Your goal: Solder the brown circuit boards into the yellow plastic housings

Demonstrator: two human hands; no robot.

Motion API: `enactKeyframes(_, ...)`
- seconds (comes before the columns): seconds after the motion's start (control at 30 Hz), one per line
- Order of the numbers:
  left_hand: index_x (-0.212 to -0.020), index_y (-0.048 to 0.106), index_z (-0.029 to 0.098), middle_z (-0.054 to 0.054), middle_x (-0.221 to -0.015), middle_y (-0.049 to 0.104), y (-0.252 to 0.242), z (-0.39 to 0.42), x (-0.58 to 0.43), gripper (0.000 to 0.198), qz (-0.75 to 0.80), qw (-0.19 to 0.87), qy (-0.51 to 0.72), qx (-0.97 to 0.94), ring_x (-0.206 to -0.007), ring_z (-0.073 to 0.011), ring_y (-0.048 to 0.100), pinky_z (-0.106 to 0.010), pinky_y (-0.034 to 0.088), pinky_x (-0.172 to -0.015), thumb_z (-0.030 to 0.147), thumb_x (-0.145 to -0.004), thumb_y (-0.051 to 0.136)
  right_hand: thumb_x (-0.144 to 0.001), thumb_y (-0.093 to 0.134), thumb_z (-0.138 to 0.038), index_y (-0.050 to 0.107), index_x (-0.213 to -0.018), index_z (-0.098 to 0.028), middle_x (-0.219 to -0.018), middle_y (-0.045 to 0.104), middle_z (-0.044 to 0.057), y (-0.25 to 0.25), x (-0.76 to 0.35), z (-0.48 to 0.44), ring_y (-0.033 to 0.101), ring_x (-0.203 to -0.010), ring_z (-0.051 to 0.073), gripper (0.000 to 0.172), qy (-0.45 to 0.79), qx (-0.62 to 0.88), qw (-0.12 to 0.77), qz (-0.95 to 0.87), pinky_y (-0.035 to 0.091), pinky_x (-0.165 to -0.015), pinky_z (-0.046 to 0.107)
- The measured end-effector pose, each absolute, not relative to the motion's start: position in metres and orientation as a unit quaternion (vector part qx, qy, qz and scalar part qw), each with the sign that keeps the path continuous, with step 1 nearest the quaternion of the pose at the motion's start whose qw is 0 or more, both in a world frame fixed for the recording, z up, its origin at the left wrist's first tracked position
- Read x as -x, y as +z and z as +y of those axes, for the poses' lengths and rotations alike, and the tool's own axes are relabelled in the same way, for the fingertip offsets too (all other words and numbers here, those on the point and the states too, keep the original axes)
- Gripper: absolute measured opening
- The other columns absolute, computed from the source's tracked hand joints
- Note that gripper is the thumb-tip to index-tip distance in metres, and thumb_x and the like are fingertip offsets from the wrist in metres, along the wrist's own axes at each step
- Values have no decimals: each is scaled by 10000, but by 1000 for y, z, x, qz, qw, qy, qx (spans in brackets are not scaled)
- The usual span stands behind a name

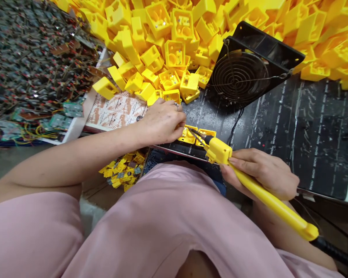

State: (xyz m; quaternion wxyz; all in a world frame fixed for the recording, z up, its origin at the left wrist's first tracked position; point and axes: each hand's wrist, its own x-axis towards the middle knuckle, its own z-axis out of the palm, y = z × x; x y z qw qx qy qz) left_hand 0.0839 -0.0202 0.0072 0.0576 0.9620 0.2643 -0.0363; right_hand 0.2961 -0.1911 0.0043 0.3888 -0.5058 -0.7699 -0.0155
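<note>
I pin the likely light, stiff yellow box (188, 136) by its rim with my left hand (162, 122), right hand (263, 172) gripping the soldering iron (219, 151).

The left hand (162, 121) covers the near side of the yellow housing (188, 136), so whether its fingers pinch it or only press on it cannot be told; the soldering iron (266, 195) ends in a tip too thin to place; the right hand (263, 173) curls its fingertips out of sight under the handle; the black cable (336, 251) leaves by the right edge; the pile of yellow housings (174, 34) runs off the top and right; the circuit boards (31, 58) tangle too finely to tell apart.
</note>
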Motion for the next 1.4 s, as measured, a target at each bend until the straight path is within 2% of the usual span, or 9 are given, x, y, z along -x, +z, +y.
enactKeyframes(0.17, -799, 723, 182, -88, -831, 711, 8, -21, -85, 262, 264, 52, -45, -962, -909, -292, 661, -422, 429, -776, 280, -853, 486, -841, 808, -130, 645, -901, -205, -773, 758, 2, 2, -297, -191, 718, -646, 115, 189, 11, 469, 408, -783, 559, -558, 195)
enactKeyframes(0.47, -827, 727, 186, -78, -830, 702, 8, -21, -86, 258, 265, 49, -60, -961, -906, -286, 649, -428, 434, -797, 282, -861, 490, -851, 789, -162, 647, -869, -233, -771, 765, -27, 10, -305, -200, 717, -606, 121, 160, -9, 535, 394, -747, 543, -502, 207)
enactKeyframes(0.53, -832, 726, 186, -82, -831, 699, 8, -21, -87, 260, 266, 50, -59, -961, -906, -286, 644, -429, 440, -805, 285, -862, 488, -846, 799, -168, 674, -924, -252, -808, 773, -20, 5, -304, -202, 730, -636, 147, 169, 6, 548, 427, -719, 578, -527, 246)
enactKeyframes(0.63, -856, 726, 184, -92, -856, 704, 9, -21, -83, 260, 265, 61, -48, -961, -919, -285, 630, -439, 454, -848, 294, -865, 491, -838, 819, -183, 709, -1119, -280, -866, 787, -14, -5, -304, -205, 741, -673, 178, 317, 2, 588, 458, -666, 600, -568, 299)
enactKeyframes(0.8, -1034, 727, 176, -108, -1005, 731, 10, -18, -70, 320, 270, 157, -2, -950, -1020, -277, 598, -500, 431, -1042, 361, -919, 493, -837, 842, -255, 659, -1374, -301, -877, 801, -3, -17, -310, -211, 708, -577, 177, 569, -46, 608, 468, -640, 516, -455, 300)
enactKeyframes(0.97, -983, 763, 226, -52, -974, 764, 4, -16, -63, 299, 297, 213, 44, -930, -1002, -227, 629, -548, 324, -1175, 306, -978, 475, -833, 828, -191, 713, -1253, -272, -909, 798, 17, -22, -309, -211, 729, -625, 174, 442, 3, 594, 502, -629, 570, -516, 276)
enactKeyframes(1.1, -981, 779, 240, -22, -922, 778, 2, -18, -63, 258, 291, 203, 70, -932, -925, -199, 662, -552, 309, -1200, 300, -977, 528, -783, 829, -86, 728, -1066, -254, -792, 758, -9, -18, -305, -208, 731, -645, 176, 344, 4, 518, 558, -648, 581, -498, 258)
enactKeyframes(1.3, -865, 769, 258, -14, -896, 757, 5, -32, -59, 276, 250, 130, 67, -957, -1000, -240, 660, -659, 265, -1212, 252, -976, 517, -838, 810, -176, 690, -1271, -237, -855, 787, 29, -7, -313, -212, 759, -690, 204, 453, 6, 536, 465, -705, 637, -565, 296)
enactKeyframes(1.4, -826, 751, 233, -29, -911, 744, 3, -40, -60, 319, 244, 84, 58, -964, -1046, -260, 641, -657, 311, -1191, 274, -996, 484, -881, 783, -222, 684, -1200, -270, -776, 764, -18, -5, -317, -210, 744, -648, 168, 337, 58, 499, 442, -743, 619, -541, 249)
